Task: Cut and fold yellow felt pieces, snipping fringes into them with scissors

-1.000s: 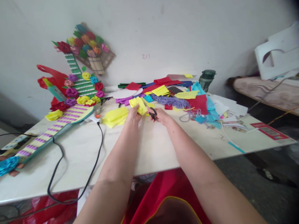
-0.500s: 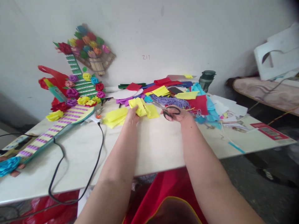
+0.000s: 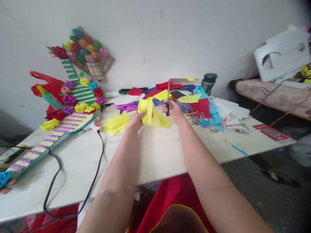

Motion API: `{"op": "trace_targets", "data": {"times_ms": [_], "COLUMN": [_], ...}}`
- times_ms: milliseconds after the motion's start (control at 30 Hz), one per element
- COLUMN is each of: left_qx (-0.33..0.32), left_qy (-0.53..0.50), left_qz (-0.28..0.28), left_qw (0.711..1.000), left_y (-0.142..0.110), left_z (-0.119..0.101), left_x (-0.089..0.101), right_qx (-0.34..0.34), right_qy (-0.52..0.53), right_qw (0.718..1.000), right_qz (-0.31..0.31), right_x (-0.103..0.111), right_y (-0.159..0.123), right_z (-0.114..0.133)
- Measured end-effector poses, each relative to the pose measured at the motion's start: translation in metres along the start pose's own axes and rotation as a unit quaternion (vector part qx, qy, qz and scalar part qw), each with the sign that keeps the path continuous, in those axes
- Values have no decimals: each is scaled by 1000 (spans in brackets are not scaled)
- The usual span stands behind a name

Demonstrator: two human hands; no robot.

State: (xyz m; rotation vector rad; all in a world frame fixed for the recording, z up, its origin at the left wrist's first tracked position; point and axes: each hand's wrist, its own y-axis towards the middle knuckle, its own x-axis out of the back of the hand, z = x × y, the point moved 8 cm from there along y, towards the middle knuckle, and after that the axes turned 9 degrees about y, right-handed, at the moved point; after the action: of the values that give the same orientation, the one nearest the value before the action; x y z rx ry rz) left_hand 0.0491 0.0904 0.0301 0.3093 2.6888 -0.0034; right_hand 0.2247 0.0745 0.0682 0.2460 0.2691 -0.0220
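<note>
My left hand (image 3: 136, 121) grips a folded piece of yellow crepe paper (image 3: 146, 110) just over the table. A loose yellow flap spreads to the right from it, toward my other hand. My right hand (image 3: 175, 111) is closed around the black handles of a pair of scissors (image 3: 167, 105), whose blades point upward and stand apart from the paper. Some of the fingers on the handles are hidden. Left of my left hand, another stack of yellow crepe paper (image 3: 116, 123) lies on the table (image 3: 160, 155).
Behind my hands is a heap of coloured paper with a red sheet (image 3: 201, 108) and purple yarn. A green bottle (image 3: 209, 82) stands at the back. On the left are a flower-decorated striped board (image 3: 58, 134), a glue gun (image 3: 93, 125) and its black cord (image 3: 99, 161).
The scissors have swung from pointing left to pointing upward. My left hand has turned the yellow paper, which is now more spread out. The whole view has shifted slightly.
</note>
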Motion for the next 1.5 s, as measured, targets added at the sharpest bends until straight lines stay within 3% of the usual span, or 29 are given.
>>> {"op": "trace_targets", "data": {"times_ms": [267,533,767,1033,1267,1500], "left_qx": [55,142,134,130,133,114], "left_qy": [42,55,103,145,116,237], "left_qz": [66,58,105,108,120,153], "left_qw": [995,987,980,975,977,953], "left_y": [-6,-13,-13,-14,-12,-12], "left_z": [6,17,18,16,15,14], "left_x": [-11,-10,-17,-16,-12,-17], "right_qx": [18,-5,-7,4,-6,31], "right_qy": [29,-21,-44,-47,-68,-102], "right_qw": [999,998,996,995,990,983], "right_qz": [15,58,72,83,124,151], "right_x": [-7,-10,-12,-16,-24,-30], "right_y": [-2,-4,-4,-2,-6,3], "right_z": [9,5,3,1,-2,-13]}}
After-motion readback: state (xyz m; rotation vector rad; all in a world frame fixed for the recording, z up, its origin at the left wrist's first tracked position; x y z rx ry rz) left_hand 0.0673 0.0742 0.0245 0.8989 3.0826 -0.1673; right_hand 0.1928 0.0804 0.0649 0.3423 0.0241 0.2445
